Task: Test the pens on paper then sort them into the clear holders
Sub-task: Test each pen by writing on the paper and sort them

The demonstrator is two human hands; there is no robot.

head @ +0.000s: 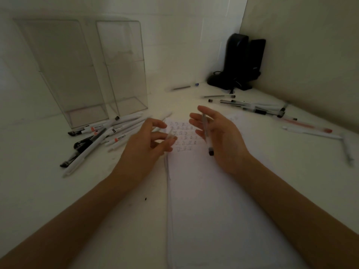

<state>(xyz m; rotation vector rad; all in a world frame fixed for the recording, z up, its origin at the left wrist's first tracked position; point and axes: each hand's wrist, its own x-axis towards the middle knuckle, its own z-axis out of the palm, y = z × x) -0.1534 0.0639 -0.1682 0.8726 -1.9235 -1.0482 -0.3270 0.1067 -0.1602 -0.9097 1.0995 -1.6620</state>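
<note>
Both forearms come in from the bottom corners of the frame, cut off by its lower edge, over a dim white table [58, 191]. Between them a white paper sheet [204, 210] runs from the bottom edge up to the centre; its near end is out of frame and its left edge lies bare and easy to reach. The left hand [147, 140] hovers over that edge with curled fingers, thumb and fingertips pinching a small see-through piece that looks like a clear cap [171, 137], too blurred to be sure. The right hand [223, 138] holds a clear pen [206, 136] against its loosely bent fingers, black end pointing down above the paper. Behind the hands, partly hidden by them, are rows of small written marks [184, 137]. At centre left a heap of white pens [108, 133] lies crossed, its right side covered by the left hand. At right, well apart, clear pens [252, 107] and a red pen [307, 125] lie scattered toward the wall; a white pen [347, 150] sits near the right edge. Open table remains between the paper and both groups. In the upper left two tall clear holders [64, 74] [124, 65] stand side by side. A black device [240, 63] fills the far corner; what it is cannot be told.
</note>
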